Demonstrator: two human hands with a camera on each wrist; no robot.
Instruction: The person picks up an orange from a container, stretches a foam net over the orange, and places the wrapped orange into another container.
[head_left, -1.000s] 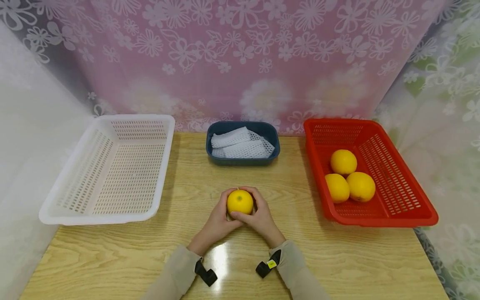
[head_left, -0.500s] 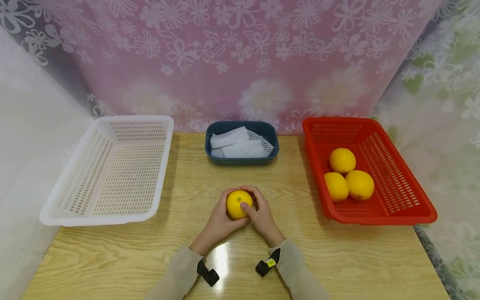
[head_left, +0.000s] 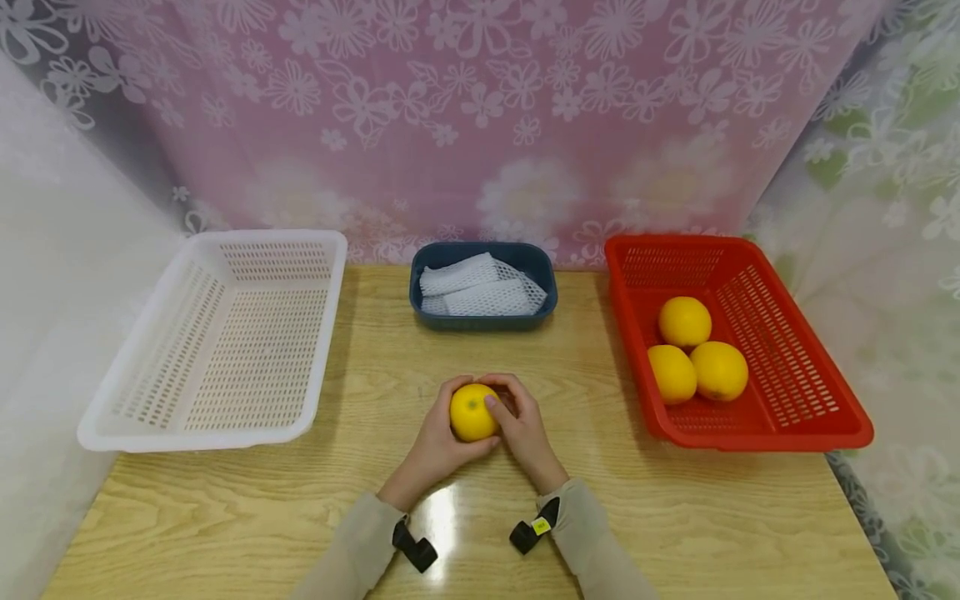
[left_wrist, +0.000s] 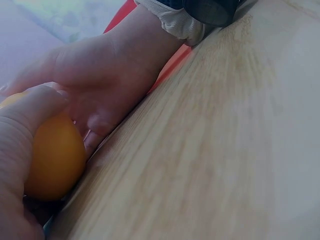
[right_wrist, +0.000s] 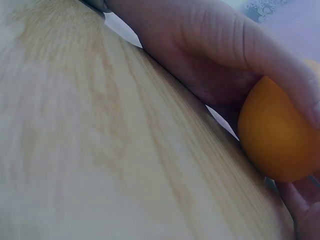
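Note:
A yellow-orange orange (head_left: 471, 414) sits between both hands at the middle of the table, its greenish end facing up. My left hand (head_left: 439, 442) curls round its left side, fingers on the far side and thumb along the near side. My right hand (head_left: 528, 433) holds its right side, with the thumb pressed on the upper right of the fruit and fingers arched behind. In the left wrist view the orange (left_wrist: 56, 155) lies low, close to the wood. The right wrist view shows the left thumb across the orange (right_wrist: 275, 130); most of the right hand is outside that view.
A white slotted basket (head_left: 321, 367) stands on the left. At the back, a dark blue box (head_left: 483, 323) holds white foam fruit nets (head_left: 487, 292). A red basket (head_left: 780, 437) on the right contains three oranges (head_left: 720, 372). A pink flowered curtain (head_left: 480, 125) hangs behind the table.
The right thumb has moved from the near side up onto the orange. The orange has shifted slightly left and turned a little. Baskets and box stay put.

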